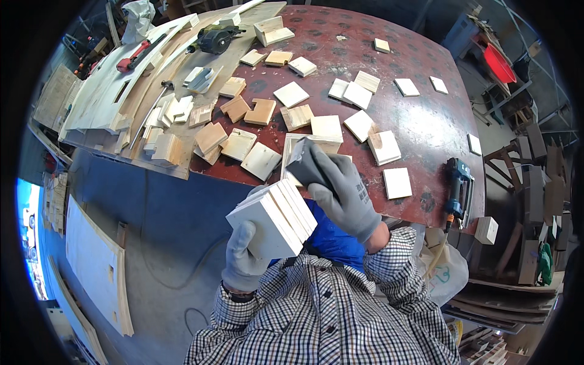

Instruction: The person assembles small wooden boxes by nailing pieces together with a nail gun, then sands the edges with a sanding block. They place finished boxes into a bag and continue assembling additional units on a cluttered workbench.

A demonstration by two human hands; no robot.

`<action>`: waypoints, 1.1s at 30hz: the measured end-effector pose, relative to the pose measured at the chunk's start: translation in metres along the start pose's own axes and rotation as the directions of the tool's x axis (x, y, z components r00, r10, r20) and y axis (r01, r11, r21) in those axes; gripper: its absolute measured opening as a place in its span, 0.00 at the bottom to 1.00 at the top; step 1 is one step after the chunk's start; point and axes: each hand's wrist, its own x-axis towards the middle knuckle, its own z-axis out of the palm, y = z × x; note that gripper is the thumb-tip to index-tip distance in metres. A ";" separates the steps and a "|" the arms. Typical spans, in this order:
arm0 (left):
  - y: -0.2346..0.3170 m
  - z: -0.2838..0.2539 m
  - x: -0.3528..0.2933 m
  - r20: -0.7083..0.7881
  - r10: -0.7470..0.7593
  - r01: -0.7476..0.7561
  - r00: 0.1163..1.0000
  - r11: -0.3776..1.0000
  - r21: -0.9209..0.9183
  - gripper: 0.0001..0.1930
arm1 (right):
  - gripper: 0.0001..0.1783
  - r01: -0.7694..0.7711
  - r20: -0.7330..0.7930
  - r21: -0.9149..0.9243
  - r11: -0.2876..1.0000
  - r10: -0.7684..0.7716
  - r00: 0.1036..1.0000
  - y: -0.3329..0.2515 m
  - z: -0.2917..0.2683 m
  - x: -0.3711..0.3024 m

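Several stacked wooden squares (277, 213) fill my gloved left hand (243, 258), likely stiff, light, best pinched across outer faces; my right hand (350, 194) clasps a dark block (309, 163).

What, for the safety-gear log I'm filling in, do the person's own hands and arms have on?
The left hand and right hand wear grey gloves; the right one has dark printed marks on its back. A dark band circles the left wrist. The sleeves are long, in a dark-and-white check.
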 end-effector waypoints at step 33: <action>0.037 0.008 0.015 0.110 0.231 -0.252 0.967 0.929 0.270 0.61 | 0.44 -0.443 0.339 0.767 0.465 0.293 0.894 -0.024 -0.042 -0.030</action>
